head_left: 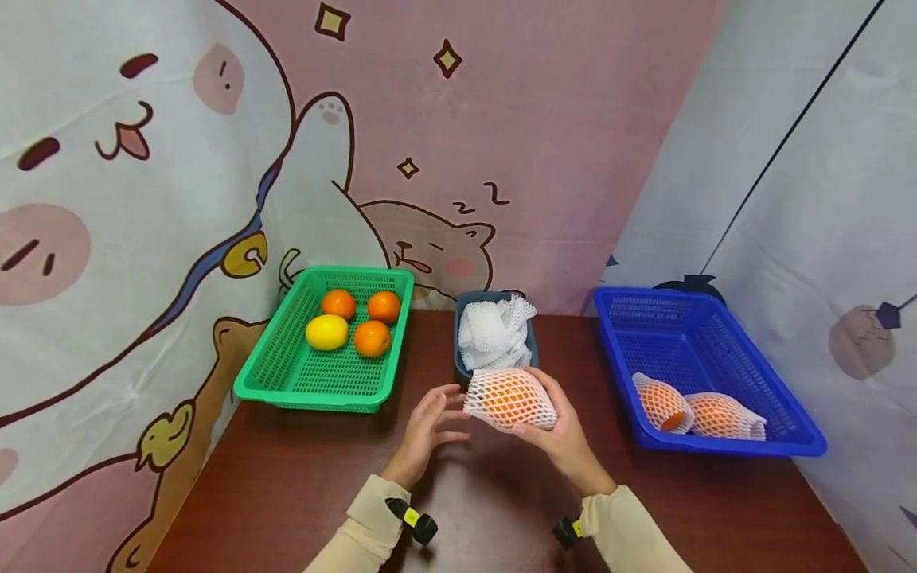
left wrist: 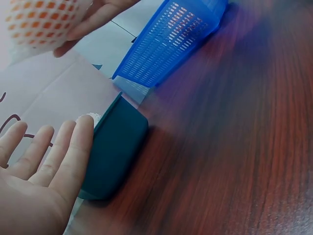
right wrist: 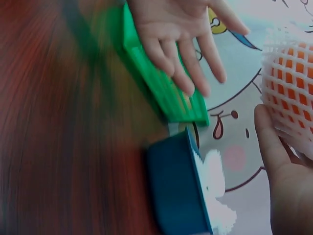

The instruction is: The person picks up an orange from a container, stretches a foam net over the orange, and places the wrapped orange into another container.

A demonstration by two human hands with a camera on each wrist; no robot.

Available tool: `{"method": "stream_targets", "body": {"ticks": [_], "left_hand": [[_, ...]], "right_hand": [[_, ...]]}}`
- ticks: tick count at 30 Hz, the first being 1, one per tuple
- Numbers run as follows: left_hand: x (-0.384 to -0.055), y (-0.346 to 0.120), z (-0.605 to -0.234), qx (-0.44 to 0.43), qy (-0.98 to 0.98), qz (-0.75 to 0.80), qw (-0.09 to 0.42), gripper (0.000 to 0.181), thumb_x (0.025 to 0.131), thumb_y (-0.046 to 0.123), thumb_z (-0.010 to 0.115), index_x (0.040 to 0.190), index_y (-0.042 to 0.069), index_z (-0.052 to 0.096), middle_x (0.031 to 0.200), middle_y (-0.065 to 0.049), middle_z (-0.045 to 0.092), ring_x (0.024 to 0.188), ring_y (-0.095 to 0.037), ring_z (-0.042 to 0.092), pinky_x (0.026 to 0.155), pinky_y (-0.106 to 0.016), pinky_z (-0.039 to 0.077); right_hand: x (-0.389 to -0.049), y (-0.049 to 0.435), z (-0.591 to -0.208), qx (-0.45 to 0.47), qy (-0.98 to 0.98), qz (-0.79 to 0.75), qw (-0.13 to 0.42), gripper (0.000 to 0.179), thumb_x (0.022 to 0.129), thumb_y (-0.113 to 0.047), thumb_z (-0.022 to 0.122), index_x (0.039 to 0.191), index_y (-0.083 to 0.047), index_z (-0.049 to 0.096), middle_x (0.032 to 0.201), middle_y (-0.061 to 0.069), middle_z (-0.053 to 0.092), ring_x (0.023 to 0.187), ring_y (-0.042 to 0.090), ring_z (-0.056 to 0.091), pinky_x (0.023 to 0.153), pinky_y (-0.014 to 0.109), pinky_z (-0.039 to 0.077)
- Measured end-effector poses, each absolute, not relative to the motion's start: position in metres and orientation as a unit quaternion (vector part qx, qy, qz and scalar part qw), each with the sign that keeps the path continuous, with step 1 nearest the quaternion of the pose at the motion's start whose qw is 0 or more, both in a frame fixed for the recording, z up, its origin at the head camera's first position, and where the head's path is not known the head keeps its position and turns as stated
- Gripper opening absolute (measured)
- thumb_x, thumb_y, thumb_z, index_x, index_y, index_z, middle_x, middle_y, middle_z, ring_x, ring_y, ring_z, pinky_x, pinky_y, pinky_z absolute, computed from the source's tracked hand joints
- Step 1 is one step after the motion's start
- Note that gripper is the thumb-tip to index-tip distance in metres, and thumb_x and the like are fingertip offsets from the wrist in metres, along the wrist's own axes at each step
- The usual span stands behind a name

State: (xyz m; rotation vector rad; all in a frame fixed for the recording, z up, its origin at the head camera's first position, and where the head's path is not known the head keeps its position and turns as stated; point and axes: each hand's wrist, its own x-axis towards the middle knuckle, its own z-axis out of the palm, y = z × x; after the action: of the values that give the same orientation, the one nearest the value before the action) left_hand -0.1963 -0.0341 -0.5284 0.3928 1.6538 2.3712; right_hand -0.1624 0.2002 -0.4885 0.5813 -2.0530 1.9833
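An orange in a white foam net sleeve [head_left: 510, 399] is held up by my right hand [head_left: 569, 446], its thumb and fingers curled round the right end. In the right wrist view the netted orange [right wrist: 296, 88] shows at the right edge above the fingers. My left hand [head_left: 424, 436] is just left of the sleeve, holding nothing. Its fingers look spread and nearly straight in the left wrist view, the palm [left wrist: 29, 205] turned up. Behind both hands stands a small dark blue-grey bin [head_left: 460, 334] with loose white foam nets [head_left: 490, 330] in it.
At the left a green basket [head_left: 325, 390] holds three oranges [head_left: 372, 339] and a yellow lemon-like fruit [head_left: 326, 332]. A blue basket [head_left: 666, 318] on the right contains two netted oranges [head_left: 723, 415]. The brown table [head_left: 466, 509] meets a printed cloth backdrop [head_left: 552, 159].
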Motion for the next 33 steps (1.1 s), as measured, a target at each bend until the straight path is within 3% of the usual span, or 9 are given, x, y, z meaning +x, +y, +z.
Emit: {"method": "stream_targets", "body": {"ticks": [5,11,13,17,21,26,29,33], "left_hand": [[-0.196,-0.035,-0.529,0.128,0.577,0.8,0.102,0.043,0.1,0.021,0.055,0.132,-0.007,0.047,0.126,-0.027,0.055,0.11,-0.054,0.052,0.079,-0.053,0.053],[-0.193,-0.039,-0.522,0.118,0.624,0.769,0.075,0.031,0.097,0.008,0.059,0.123,-0.009,0.055,0.112,-0.018,0.065,0.092,-0.027,0.066,0.081,-0.061,0.049],[-0.188,-0.042,-0.51,0.125,0.654,0.744,0.053,0.025,0.096,0.004,0.059,0.118,-0.006,0.06,0.109,-0.018,0.067,0.087,-0.02,0.066,0.079,-0.054,0.053],[-0.179,-0.052,-0.48,0.149,0.722,0.676,-0.014,0.018,0.094,0.001,0.061,0.111,-0.001,0.065,0.102,-0.016,0.068,0.084,-0.026,0.066,0.072,-0.043,0.056],[-0.186,-0.074,-0.476,0.169,0.763,0.618,-0.09,0.017,0.094,0.008,0.064,0.11,0.007,0.068,0.099,-0.007,0.069,0.081,-0.026,0.065,0.068,-0.034,0.056],[-0.201,-0.111,-0.472,0.167,0.803,0.549,-0.163,0.017,0.094,0.016,0.066,0.111,0.014,0.069,0.102,-0.002,0.069,0.081,-0.019,0.063,0.065,-0.029,0.053],[-0.21,-0.133,-0.471,0.15,0.828,0.508,-0.183,0.017,0.094,0.018,0.066,0.11,0.014,0.07,0.103,-0.003,0.07,0.084,-0.017,0.062,0.067,-0.032,0.052],[-0.218,-0.155,-0.475,0.144,0.862,0.455,-0.171,0.019,0.096,0.02,0.064,0.113,0.012,0.068,0.107,-0.006,0.069,0.09,-0.02,0.063,0.073,-0.04,0.052]], "right_hand": [[-0.166,0.214,-0.492,0.16,-0.746,0.63,0.147,0.085,0.071,0.011,0.077,0.146,-0.003,0.038,0.136,0.017,0.048,0.113,0.016,0.049,0.09,0.02,0.041],[-0.164,0.237,-0.482,0.093,-0.809,0.548,0.194,0.087,0.071,-0.004,0.085,0.146,-0.011,0.041,0.138,0.008,0.05,0.116,0.012,0.047,0.092,0.017,0.035],[-0.163,0.247,-0.474,0.07,-0.817,0.532,0.209,0.087,0.071,-0.007,0.086,0.146,-0.013,0.041,0.139,0.007,0.049,0.117,0.014,0.046,0.093,0.017,0.033],[-0.164,0.274,-0.455,0.029,-0.836,0.493,0.241,0.087,0.072,-0.007,0.085,0.147,-0.008,0.039,0.14,0.015,0.046,0.12,0.026,0.044,0.092,0.02,0.03],[-0.173,0.311,-0.445,-0.019,-0.858,0.439,0.268,0.088,0.073,-0.015,0.085,0.147,-0.008,0.038,0.14,0.019,0.047,0.121,0.035,0.045,0.096,0.037,0.034],[-0.183,0.349,-0.437,-0.05,-0.885,0.389,0.251,0.09,0.08,-0.028,0.081,0.15,-0.004,0.03,0.145,0.026,0.038,0.128,0.048,0.037,0.1,0.063,0.029],[-0.189,0.366,-0.441,-0.064,-0.899,0.367,0.229,0.09,0.084,-0.033,0.077,0.151,-0.001,0.026,0.146,0.03,0.033,0.129,0.052,0.032,0.101,0.068,0.025],[-0.198,0.384,-0.449,-0.086,-0.911,0.347,0.204,0.093,0.086,-0.038,0.073,0.151,0.003,0.021,0.145,0.035,0.03,0.129,0.055,0.029,0.1,0.069,0.024]]}}
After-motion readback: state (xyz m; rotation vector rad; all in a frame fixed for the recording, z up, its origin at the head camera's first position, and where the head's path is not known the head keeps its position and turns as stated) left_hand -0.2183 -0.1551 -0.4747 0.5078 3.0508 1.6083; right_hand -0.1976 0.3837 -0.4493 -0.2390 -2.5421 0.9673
